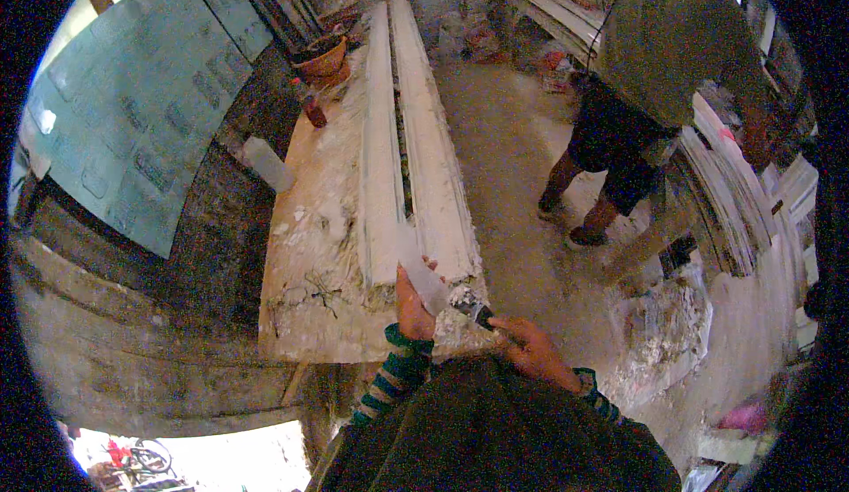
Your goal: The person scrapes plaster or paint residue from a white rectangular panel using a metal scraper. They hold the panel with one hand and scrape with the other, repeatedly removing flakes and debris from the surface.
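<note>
My left hand (412,302) is closed around a long whitish piece (423,278), which slants over the near end of the moulding. Its exact kind is not clear. In my right hand (533,349) is the dark handle of a putty knife (476,310), its blade covered in white paste and close to the lower end of the whitish piece. Ahead of both hands, two long white plaster mouldings (438,174) lie side by side on the workbench (301,333), split by a narrow dark gap.
A white bottle (267,163), a red bottle (314,110) and an orange-brown basin (322,59) stand along the bench's left side. To the right, another person (659,68) stands beside more long mouldings (725,183). A large pale-blue panel (133,103) leans at left.
</note>
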Available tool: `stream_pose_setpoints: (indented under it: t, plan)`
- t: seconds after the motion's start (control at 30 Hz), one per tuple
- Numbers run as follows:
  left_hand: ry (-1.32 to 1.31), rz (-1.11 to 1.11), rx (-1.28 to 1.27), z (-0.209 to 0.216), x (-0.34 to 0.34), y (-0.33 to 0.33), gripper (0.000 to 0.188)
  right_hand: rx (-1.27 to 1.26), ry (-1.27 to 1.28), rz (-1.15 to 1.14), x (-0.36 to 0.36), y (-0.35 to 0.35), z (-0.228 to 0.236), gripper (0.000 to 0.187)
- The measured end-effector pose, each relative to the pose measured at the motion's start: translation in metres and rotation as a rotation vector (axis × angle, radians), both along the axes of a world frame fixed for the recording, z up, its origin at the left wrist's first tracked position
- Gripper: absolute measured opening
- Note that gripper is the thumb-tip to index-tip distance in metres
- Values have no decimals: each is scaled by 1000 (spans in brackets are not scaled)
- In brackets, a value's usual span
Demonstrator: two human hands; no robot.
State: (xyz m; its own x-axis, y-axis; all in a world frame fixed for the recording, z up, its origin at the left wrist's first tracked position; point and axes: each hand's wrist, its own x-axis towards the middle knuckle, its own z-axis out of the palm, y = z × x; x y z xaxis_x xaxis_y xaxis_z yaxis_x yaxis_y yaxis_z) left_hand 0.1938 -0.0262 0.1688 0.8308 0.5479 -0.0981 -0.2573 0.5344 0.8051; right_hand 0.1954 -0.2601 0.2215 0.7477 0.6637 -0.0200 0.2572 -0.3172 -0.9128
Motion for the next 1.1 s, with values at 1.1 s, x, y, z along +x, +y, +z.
stream_pose_setpoints:
  t: [1.1]
  plan:
    - [-255, -768, -829, 50, -58, 10, 73, 415, 450, -420, 52, 58, -15, 48]
